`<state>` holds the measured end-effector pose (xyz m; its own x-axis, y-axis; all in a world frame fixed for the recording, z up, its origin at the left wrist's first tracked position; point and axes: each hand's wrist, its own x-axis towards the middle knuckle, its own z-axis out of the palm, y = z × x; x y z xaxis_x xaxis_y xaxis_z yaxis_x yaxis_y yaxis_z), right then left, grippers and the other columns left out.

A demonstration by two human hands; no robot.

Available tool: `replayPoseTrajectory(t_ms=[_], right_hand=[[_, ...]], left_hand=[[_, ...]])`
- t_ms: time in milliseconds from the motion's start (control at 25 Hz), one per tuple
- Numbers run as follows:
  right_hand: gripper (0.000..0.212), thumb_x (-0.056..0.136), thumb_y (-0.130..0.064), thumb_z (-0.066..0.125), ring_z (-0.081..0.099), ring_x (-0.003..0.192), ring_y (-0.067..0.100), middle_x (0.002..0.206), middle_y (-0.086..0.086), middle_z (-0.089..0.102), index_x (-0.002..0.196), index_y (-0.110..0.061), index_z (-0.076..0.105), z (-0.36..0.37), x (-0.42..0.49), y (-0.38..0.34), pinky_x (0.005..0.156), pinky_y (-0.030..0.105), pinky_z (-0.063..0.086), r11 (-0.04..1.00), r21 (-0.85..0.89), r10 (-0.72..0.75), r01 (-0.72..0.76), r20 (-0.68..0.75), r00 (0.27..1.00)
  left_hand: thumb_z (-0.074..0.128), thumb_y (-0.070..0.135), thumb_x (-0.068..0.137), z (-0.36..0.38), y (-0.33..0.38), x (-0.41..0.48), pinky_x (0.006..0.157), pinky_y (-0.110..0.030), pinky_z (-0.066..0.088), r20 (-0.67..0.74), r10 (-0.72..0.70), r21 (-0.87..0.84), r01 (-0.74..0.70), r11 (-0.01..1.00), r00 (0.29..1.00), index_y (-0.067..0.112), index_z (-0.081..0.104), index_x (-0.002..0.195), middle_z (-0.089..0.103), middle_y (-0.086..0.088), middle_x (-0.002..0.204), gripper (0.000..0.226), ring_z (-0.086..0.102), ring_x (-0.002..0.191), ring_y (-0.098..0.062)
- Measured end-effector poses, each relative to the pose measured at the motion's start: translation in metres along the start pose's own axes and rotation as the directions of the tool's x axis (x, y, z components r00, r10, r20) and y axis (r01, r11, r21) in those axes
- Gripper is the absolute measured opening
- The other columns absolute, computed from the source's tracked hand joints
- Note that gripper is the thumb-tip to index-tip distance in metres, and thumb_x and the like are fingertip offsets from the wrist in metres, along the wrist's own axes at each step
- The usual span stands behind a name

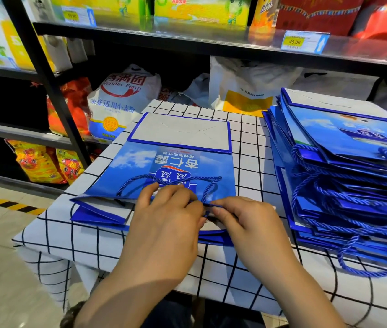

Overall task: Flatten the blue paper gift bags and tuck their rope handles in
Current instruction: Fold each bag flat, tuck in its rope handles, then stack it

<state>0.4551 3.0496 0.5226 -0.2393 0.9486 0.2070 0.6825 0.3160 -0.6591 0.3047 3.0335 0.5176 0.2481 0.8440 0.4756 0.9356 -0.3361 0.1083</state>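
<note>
Left hand (168,221), right hand (247,223), both pinching rope handle (207,205)

Blue bag (140,171) flat, rope handle (138,178) atop it; bag stack (344,143) to its rt.

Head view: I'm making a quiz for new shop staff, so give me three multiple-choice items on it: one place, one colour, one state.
1. The stack of bags lies where from the single bag? A left B right C on a shelf
2. The rope handles are? A red B white C blue
3. The near handle is? A pinched by both hands B hanging free C cut off
B: the stack sits right of it on the table. C: every cord is blue. A: left hand and right hand pinch it at the bag's mouth.
</note>
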Motion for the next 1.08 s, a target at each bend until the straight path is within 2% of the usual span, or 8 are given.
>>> replayPoseTrajectory(t_ms=[120,240,360,560,680,840,960,1080], right_hand=[[0.006,0.084,-0.03,0.061,0.065,0.077,0.01,0.079,-0.011,0.071,0.087,-0.034,0.065,-0.002,-0.004,0.002,0.071,0.038,0.052,0.993,0.112,0.049,-0.045,-0.033,0.998],[0.004,0.078,-0.031,0.068,0.061,0.07,0.005,0.069,-0.018,0.067,0.08,-0.033,0.064,-0.002,-0.009,0.003,0.067,0.031,0.05,0.995,0.084,0.062,-0.057,-0.053,0.997],[0.007,0.074,-0.03,0.071,0.058,0.072,0.005,0.068,-0.018,0.066,0.08,-0.029,0.067,-0.001,-0.013,0.003,0.064,0.03,0.048,0.997,0.051,0.053,-0.05,-0.072,0.996],[0.021,0.067,-0.038,0.06,0.062,0.072,0.008,0.077,-0.012,0.069,0.087,-0.032,0.062,0.004,-0.017,0.003,0.065,0.036,0.052,1.0,0.023,-0.016,0.018,-0.089,0.996],[0.019,0.068,-0.038,0.061,0.066,0.079,0.008,0.082,-0.011,0.072,0.08,-0.025,0.07,0.005,-0.017,0.006,0.07,0.035,0.055,0.998,0.004,-0.068,0.069,-0.096,0.993],[0.024,0.068,-0.045,0.059,0.06,0.079,0.008,0.084,-0.011,0.069,0.075,-0.025,0.07,0.007,-0.018,0.011,0.064,0.029,0.055,0.979,-0.161,-0.156,0.125,-0.194,0.969],[0.044,0.067,-0.06,0.046,0.057,0.074,0.013,0.08,-0.01,0.062,0.076,-0.023,0.068,0.003,-0.02,0.013,0.059,0.026,0.047,0.97,-0.245,-0.069,0.009,-0.237,0.969],[0.042,0.075,-0.055,0.045,0.064,0.077,0.016,0.083,-0.009,0.067,0.085,-0.022,0.07,-0.001,-0.021,0.011,0.063,0.031,0.054,0.942,-0.328,-0.128,0.075,-0.143,0.981]], left_hand=[[0.045,0.038,0.076,-0.006,-0.002,-0.003,0.081,-0.035,0.039,0.017,-0.059,-0.149,0.061,0.987,0.998,0.021,0.061,0.064,0.065,0.005,0.074,0.027,0.064,0.072,-0.022],[0.048,0.043,0.076,-0.018,-0.001,-0.005,0.053,-0.038,0.049,0.032,-0.225,-0.309,0.224,0.924,0.974,0.023,0.053,0.063,0.062,0.008,0.069,0.025,0.061,0.062,-0.019],[0.053,0.042,0.085,-0.027,0.003,0.003,0.061,-0.035,0.049,0.116,-0.331,-0.372,0.35,0.86,0.936,0.029,0.052,0.079,0.062,0.012,0.071,0.014,0.06,0.072,-0.011],[0.059,0.04,0.084,-0.018,0.015,0.03,0.068,-0.028,0.044,0.321,-0.302,-0.351,0.409,0.842,0.898,0.035,0.052,0.09,0.058,0.015,0.067,0.01,0.056,0.079,-0.008],[0.059,0.029,0.085,-0.014,0.016,0.036,0.067,-0.029,0.042,0.293,-0.36,-0.377,0.453,0.808,0.886,0.034,0.05,0.085,0.06,0.011,0.069,0.01,0.055,0.078,-0.012],[0.052,0.036,0.089,-0.02,0.013,0.029,0.072,-0.028,0.041,0.163,-0.237,-0.277,0.275,0.921,0.958,0.034,0.056,0.097,0.062,0.01,0.095,0.01,0.055,0.092,-0.012],[0.045,0.054,0.087,-0.026,0.007,0.018,0.087,-0.026,0.04,0.344,-0.021,-0.22,0.103,0.97,0.939,0.036,0.052,0.118,0.051,0.015,0.119,0.037,0.047,0.112,-0.007],[0.046,0.056,0.085,-0.027,0.005,0.011,0.084,-0.026,0.041,0.373,0.084,-0.081,-0.057,0.995,0.924,0.035,0.043,0.126,0.047,0.013,0.127,0.046,0.045,0.116,-0.009]])
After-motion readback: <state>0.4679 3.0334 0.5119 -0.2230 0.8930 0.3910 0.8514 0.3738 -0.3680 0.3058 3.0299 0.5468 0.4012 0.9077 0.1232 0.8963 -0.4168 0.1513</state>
